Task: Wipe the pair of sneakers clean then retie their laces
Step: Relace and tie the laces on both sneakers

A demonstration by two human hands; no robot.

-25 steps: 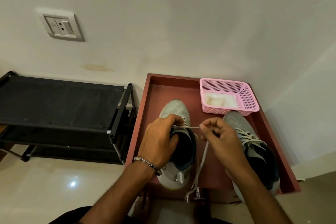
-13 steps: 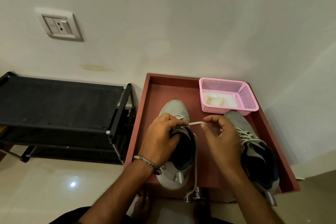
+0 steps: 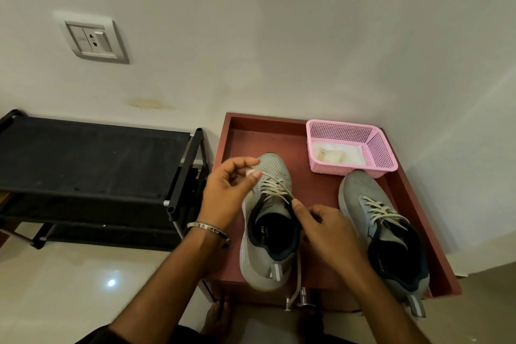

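Colours before you: grey, pink, reddish-brown.
You see two grey mesh sneakers (image 3: 272, 173) (image 3: 363, 193) with off-white laces (image 3: 275, 186), navy collars; a pink lattice basket (image 3: 377, 153); a reddish-brown tray (image 3: 240, 142); a black rack (image 3: 83, 153).

A switch-and-socket plate (image 3: 93, 38) sits at 10 o'clock on a stained off-white wall (image 3: 279, 36); a black rack (image 3: 92, 159) stands at 9 o'clock on glossy floor tiles (image 3: 69, 288).

Both forearms bare, no sleeves in view. Left wrist: thin silver metal bangle (image 3: 208, 229), dark engraved lettering along band, illegible. Left hand (image 3: 226, 193), right hand (image 3: 321, 227): no rings or gloves visible. Dark garment (image 3: 92, 339) at bottom edge.
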